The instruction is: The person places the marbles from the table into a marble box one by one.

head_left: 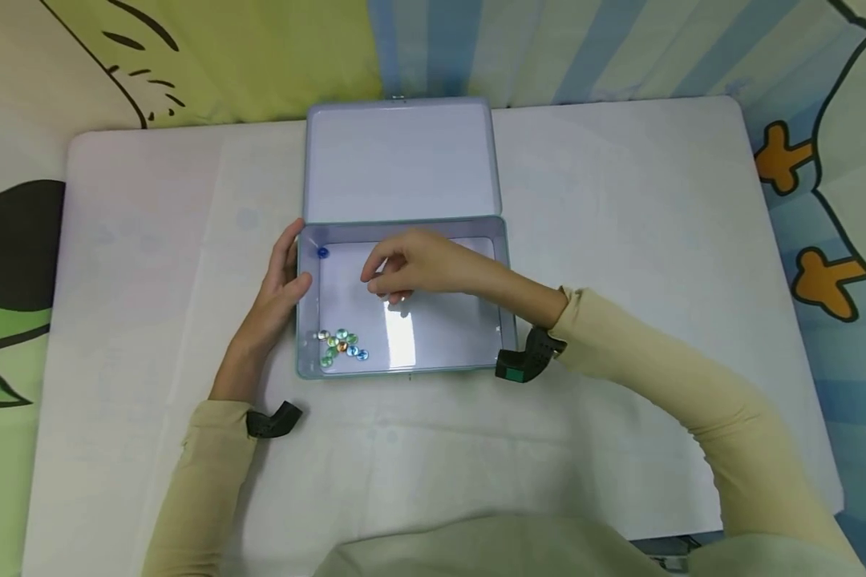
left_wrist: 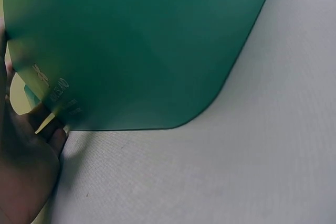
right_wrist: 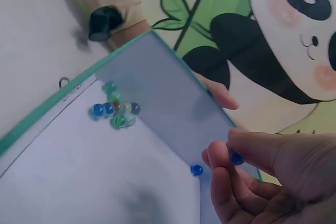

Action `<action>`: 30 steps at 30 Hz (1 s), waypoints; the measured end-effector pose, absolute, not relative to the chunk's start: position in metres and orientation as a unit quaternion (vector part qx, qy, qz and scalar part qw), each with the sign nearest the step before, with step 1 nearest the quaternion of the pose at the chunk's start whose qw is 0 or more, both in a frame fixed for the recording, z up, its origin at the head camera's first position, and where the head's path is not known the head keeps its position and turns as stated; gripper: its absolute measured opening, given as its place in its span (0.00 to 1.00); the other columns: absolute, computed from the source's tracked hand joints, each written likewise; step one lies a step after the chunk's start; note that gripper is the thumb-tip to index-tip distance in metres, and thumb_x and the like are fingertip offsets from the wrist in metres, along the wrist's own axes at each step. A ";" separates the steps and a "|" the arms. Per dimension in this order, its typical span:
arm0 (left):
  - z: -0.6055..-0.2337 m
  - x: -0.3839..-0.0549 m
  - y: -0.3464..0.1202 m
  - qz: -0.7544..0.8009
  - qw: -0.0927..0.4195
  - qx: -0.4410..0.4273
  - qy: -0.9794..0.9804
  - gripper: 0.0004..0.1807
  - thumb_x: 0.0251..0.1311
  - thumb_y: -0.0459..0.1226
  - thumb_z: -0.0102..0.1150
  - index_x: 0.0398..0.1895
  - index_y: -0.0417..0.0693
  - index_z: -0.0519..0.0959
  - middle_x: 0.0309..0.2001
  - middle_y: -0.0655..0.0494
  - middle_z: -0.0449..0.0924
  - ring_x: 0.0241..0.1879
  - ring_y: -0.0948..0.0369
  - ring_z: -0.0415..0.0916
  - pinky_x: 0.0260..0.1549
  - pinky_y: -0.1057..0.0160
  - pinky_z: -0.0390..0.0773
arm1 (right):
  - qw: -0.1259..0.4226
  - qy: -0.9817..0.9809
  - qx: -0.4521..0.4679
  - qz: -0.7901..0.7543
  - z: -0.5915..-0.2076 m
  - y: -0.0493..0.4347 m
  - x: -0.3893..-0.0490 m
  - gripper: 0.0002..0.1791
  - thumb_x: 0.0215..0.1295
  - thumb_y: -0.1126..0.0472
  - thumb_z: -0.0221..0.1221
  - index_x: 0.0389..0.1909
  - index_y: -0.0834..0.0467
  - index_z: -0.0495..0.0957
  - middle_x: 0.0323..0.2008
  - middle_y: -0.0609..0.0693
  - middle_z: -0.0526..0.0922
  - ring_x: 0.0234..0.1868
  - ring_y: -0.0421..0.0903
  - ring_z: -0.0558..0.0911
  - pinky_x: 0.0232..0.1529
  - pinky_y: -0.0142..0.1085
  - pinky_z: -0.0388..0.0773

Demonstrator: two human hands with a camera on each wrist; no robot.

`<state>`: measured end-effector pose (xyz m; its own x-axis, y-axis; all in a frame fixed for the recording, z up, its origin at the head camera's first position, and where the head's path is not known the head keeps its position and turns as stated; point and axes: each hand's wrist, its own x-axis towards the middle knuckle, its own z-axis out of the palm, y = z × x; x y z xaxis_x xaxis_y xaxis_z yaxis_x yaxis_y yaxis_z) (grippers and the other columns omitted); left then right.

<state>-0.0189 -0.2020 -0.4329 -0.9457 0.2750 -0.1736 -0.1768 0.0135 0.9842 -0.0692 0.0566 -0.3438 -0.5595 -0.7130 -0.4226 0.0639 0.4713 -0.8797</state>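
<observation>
My right hand [head_left: 426,263] hovers over the left half of an open, shallow tin box [head_left: 309,320]. In the right wrist view, thumb and fingers pinch a blue marble [right_wrist: 237,157]. Below those fingertips, another blue marble [right_wrist: 197,170] lies in the box's far left corner. A cluster of several green, blue, clear and amber marbles [head_left: 342,346] sits in the near left corner. My left hand [head_left: 265,304] rests along the box's left side, thumb at the rim and fingers near the far corner. The left wrist view shows the box's green outside wall [left_wrist: 147,51].
The box's lid [head_left: 404,160] is folded back flat behind it. The box stands on a white-covered table [head_left: 621,200]. Printed cloth [head_left: 260,56] with cartoon figures hangs around the table. Each wrist carries a black device [head_left: 530,355].
</observation>
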 end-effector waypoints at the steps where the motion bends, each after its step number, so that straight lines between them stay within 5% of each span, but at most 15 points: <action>1: -0.433 -0.019 -0.202 0.700 0.162 0.036 0.695 0.43 0.62 0.55 0.57 0.76 0.70 0.46 0.77 0.55 0.46 0.73 0.57 0.47 0.66 0.53 0.50 | 0.410 0.761 -0.227 -0.448 -0.345 0.052 -0.070 0.09 0.64 0.61 0.62 0.44 0.59 0.82 0.32 0.59 0.86 0.36 0.57 0.85 0.41 0.40 0.82; 8: -0.434 -0.020 -0.203 0.696 0.167 0.037 0.698 0.43 0.62 0.56 0.56 0.76 0.71 0.45 0.77 0.56 0.45 0.73 0.57 0.47 0.67 0.51 0.49 | 0.397 0.803 -0.273 -0.351 -0.358 0.028 -0.082 0.07 0.64 0.60 0.63 0.40 0.58 0.83 0.22 0.50 0.84 0.28 0.49 0.85 0.26 0.28 0.71; 16: -0.434 -0.019 -0.203 0.696 0.165 0.037 0.698 0.43 0.63 0.56 0.56 0.76 0.69 0.45 0.77 0.53 0.45 0.75 0.55 0.43 0.70 0.48 0.44 | 0.488 0.752 -0.237 -0.376 -0.387 0.019 -0.093 0.10 0.68 0.62 0.59 0.43 0.62 0.84 0.20 0.48 0.81 0.21 0.40 0.81 0.29 0.32 0.80; 30: -0.434 -0.019 -0.203 0.697 0.162 0.039 0.697 0.45 0.61 0.58 0.58 0.76 0.69 0.46 0.78 0.55 0.42 0.77 0.56 0.39 0.71 0.44 0.38 | 0.490 0.749 -0.299 -0.330 -0.391 0.020 -0.089 0.05 0.66 0.66 0.59 0.40 0.59 0.81 0.20 0.49 0.78 0.20 0.40 0.77 0.30 0.33 0.78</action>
<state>-0.0189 -0.2029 -0.4344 -0.9444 0.2805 -0.1717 -0.1716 0.0252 0.9849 -0.0888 0.0199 -0.3907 -0.3409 -0.7719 -0.5366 -0.1244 0.6028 -0.7881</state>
